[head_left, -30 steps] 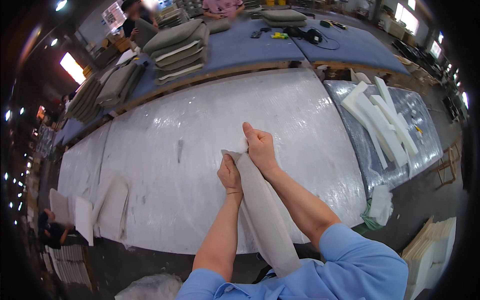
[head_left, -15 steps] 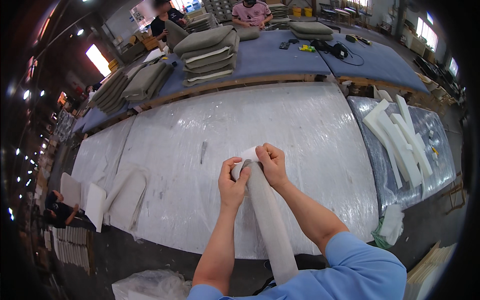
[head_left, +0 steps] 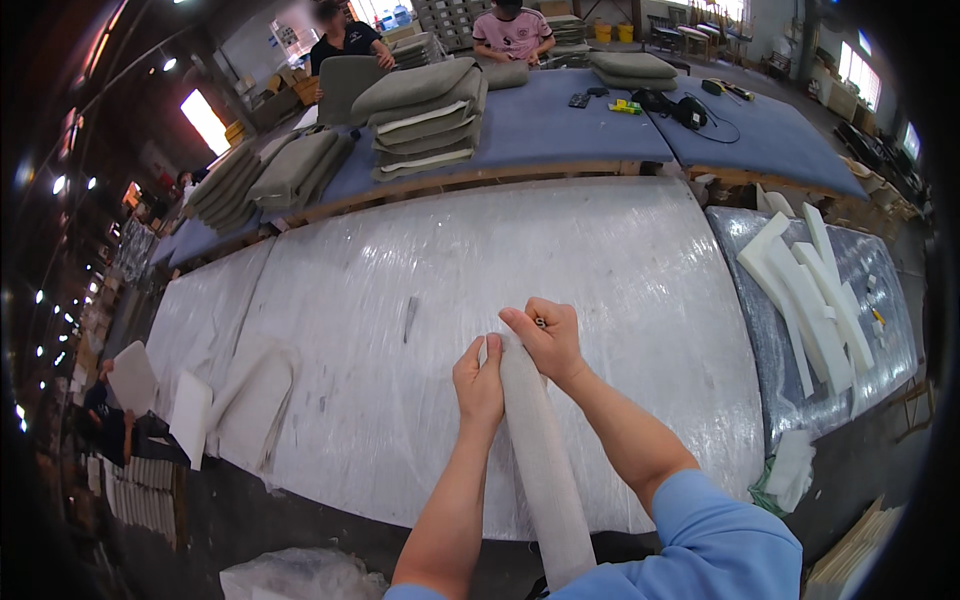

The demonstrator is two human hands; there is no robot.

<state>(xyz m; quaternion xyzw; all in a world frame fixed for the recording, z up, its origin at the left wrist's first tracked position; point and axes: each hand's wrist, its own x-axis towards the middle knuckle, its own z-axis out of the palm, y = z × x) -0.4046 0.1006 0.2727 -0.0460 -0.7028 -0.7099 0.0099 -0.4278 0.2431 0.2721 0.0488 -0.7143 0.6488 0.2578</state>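
The fabric (head_left: pixel 543 455) is pale grey, the sleeve (head_left: pixel 722 520) light blue.

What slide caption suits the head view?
Left hand and right hand at the end of a pale fabric piece, wrapped table beneath.

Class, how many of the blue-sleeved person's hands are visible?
2: the left hand holds the far end of the long pale fabric piece; the right hand is at that end's upper right. Neither is hidden.

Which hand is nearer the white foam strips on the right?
Right. The right hand is at the far end of the long grey fabric piece, left of the white foam strips; the left hand holds the piece too, farther left.
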